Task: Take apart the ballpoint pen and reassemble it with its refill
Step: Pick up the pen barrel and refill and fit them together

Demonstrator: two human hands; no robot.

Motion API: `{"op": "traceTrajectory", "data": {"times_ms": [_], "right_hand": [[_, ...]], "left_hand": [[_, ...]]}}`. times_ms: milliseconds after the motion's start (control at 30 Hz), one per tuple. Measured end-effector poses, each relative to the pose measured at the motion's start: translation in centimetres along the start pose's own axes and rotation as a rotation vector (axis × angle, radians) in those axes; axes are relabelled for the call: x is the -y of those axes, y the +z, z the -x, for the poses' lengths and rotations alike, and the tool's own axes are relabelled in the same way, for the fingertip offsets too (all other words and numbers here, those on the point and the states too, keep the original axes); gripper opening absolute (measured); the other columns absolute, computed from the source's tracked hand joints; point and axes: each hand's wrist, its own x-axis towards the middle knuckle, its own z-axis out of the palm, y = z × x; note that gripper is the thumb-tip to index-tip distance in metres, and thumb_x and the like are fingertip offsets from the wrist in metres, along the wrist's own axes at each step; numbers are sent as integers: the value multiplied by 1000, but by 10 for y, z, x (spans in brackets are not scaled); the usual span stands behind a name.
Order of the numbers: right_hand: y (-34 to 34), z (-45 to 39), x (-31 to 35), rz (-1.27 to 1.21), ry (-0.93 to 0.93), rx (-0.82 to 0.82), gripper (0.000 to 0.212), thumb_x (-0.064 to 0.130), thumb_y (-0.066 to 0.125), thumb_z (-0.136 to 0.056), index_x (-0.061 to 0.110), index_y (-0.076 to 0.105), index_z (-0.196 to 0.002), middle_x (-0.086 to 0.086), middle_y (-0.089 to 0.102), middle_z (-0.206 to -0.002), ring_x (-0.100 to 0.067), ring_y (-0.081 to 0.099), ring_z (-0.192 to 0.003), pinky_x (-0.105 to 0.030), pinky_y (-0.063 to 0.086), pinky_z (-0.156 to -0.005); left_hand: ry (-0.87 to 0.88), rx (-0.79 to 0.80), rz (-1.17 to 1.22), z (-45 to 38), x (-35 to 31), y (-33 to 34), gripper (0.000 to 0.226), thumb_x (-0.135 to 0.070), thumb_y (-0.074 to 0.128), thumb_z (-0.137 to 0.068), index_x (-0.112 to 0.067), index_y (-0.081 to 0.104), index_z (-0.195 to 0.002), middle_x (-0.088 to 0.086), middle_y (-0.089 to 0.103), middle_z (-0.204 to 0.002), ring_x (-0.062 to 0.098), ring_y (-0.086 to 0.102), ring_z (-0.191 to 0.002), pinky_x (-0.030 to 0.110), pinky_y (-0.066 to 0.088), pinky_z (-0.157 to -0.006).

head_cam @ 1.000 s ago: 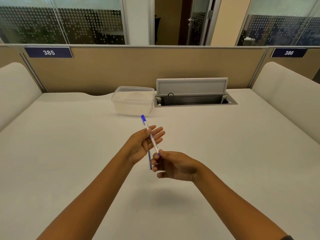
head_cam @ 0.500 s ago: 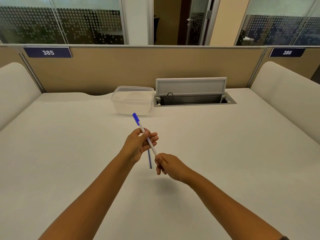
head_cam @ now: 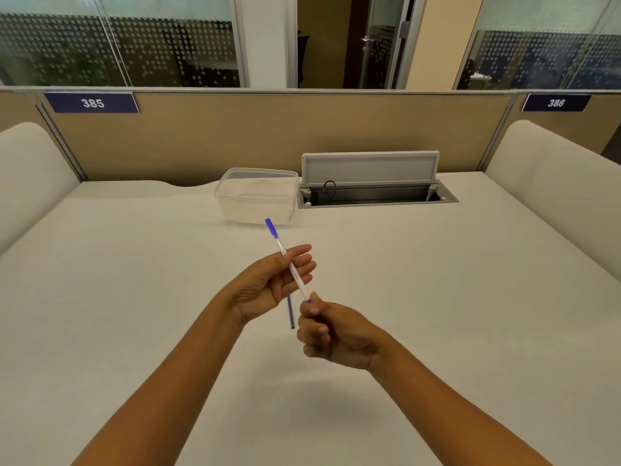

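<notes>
A white pen (head_cam: pixel 291 268) with a blue cap at its far end slants above the middle of the pale surface (head_cam: pixel 134 297), held between two hands. The left hand (head_cam: pixel 268 284) cradles the barrel with fingers nearly straight and spread, while the right hand (head_cam: pixel 331 331) pinches the near tip end between thumb and curled fingers. A thin blue refill (head_cam: pixel 291 314) lies flat on the surface just beneath the hands, its far part hidden by the left hand.

Compared with half a second ago, the left fingers have uncurled from around the barrel and the right hand has risen and closed more tightly on the tip; the capped end sits a little nearer the clear box (head_cam: pixel 257 196). The refill has not moved. That suggests the pen is already apart, with the barrel being turned or its tip section worked before the refill goes back in; whether the tip piece is on or off cannot be told.

Count: one pen barrel, one cap, one refill, one clear plastic box, one open cable hatch (head_cam: pixel 373 183) behind it, and two numbered signs, 385 (head_cam: pixel 92 103) and 386 (head_cam: pixel 555 102), on the partition.
</notes>
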Motion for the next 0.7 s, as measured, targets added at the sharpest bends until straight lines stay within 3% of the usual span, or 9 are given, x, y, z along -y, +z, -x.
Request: {"op": "traceTrajectory", "data": {"times_ms": [133, 267, 400, 567, 700], "right_hand": [[4, -3, 6, -42, -17, 98, 27, 43, 44, -91, 22, 55, -78, 8, 46, -54, -5, 33, -47, -16, 32, -48], [0, -8, 13, 351, 25, -137, 36, 43, 32, -96, 22, 47, -71, 9, 43, -53, -6, 28, -46, -15, 29, -44], [0, -14, 16, 617, 40, -365, 39, 40, 27, -98, 21, 46, -70, 5, 41, -56, -6, 30, -46, -18, 29, -48], [0, -18, 11, 784, 85, -463, 36, 35, 28, -99, 20, 46, -71, 3, 42, -61, -8, 31, -52, -19, 29, -49], [-1, -22, 4, 1107, 42, -524, 32, 32, 28, -99, 18, 46, -77, 1, 48, -71, -9, 37, -59, -21, 36, -61]], "left_hand": [[48, -59, -23, -4, -4, 8, 21, -11, 45, -93, -5, 65, -94, 8, 75, -77, 18, 72, -74, 27, 59, -61], [52, -152, -225, -11, -9, 9, 21, -11, 44, -94, -5, 63, -90, 8, 75, -77, 18, 72, -70, 27, 60, -60], [91, -296, -204, -19, 0, 12, 21, -10, 42, -95, -3, 61, -92, 11, 70, -82, 16, 72, -63, 26, 59, -60], [124, -432, -263, -23, 13, 13, 22, -12, 41, -95, -4, 60, -86, 15, 67, -91, 20, 68, -72, 30, 55, -68], [159, -559, -324, -27, 22, 17, 20, -14, 42, -95, -2, 58, -96, 15, 65, -95, 25, 66, -82, 32, 53, -74]]}}
